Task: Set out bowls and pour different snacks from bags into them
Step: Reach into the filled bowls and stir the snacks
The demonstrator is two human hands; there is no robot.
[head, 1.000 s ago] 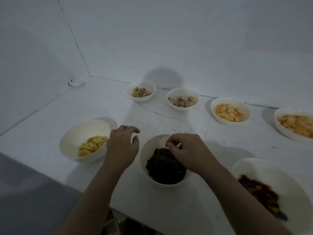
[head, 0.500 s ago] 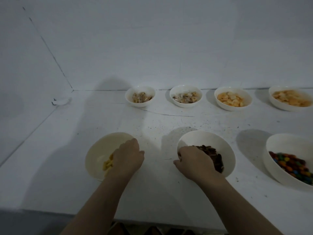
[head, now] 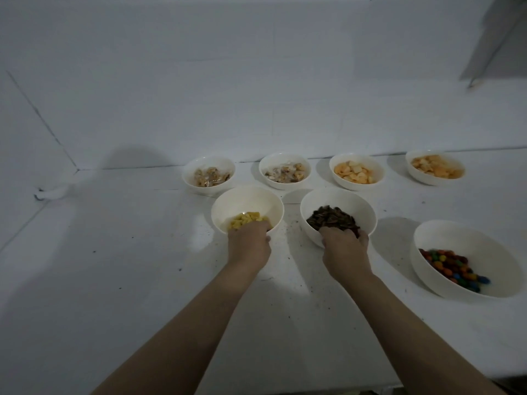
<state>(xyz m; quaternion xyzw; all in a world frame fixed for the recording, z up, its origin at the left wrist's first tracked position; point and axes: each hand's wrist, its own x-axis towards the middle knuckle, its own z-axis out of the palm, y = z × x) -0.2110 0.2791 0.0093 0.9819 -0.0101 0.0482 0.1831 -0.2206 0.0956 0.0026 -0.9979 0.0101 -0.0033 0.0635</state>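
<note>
Farther back now, apparently: both gripped bowls [head: 247, 205].

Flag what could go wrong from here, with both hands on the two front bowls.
1. The left hand and right hand each grip only a near rim; the yellow snack bowl or dark seed bowl might tip.
2. Both already sit close to the back row bowls; pushed further, they could knock them.

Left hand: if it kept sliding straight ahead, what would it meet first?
The left hand already grips the yellow-snack bowl. Pushed on, that bowl would probably meet the back-row bowl first, though depth is unclear.
</note>
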